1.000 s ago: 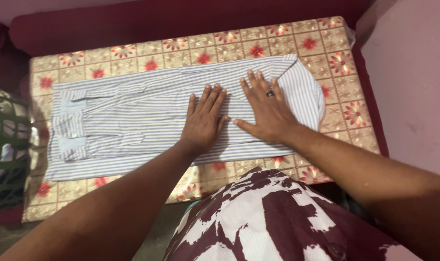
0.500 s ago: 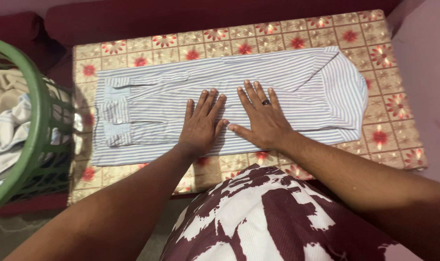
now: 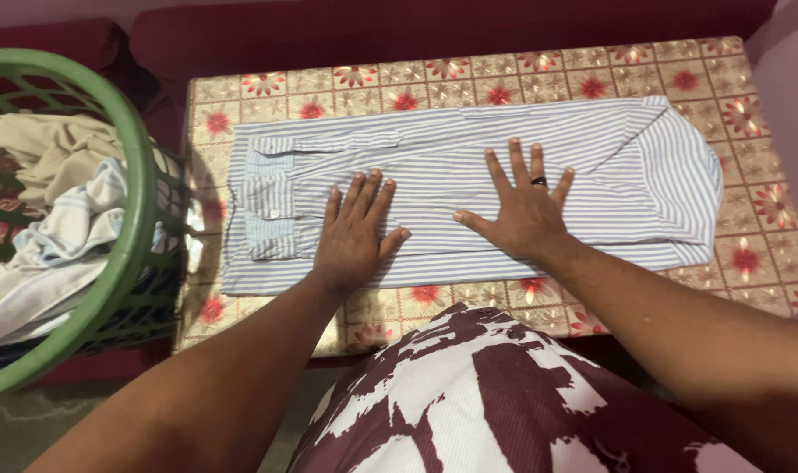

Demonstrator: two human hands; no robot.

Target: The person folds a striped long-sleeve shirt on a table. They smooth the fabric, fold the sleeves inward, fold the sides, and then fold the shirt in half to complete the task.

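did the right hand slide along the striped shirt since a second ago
Yes. The right hand moved toward the collar end of the striped shirt, away from the left hand; earlier their thumbs nearly touched.

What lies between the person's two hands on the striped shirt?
Only bare striped shirt lies between the left hand and right hand, both flat on it, in the head view.

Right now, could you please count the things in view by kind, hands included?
Hands: 2, left hand and right hand, flat on the shirt
Striped shirt: 1
Green basket: 1
Table: 1
Ring: 1
Total: 6
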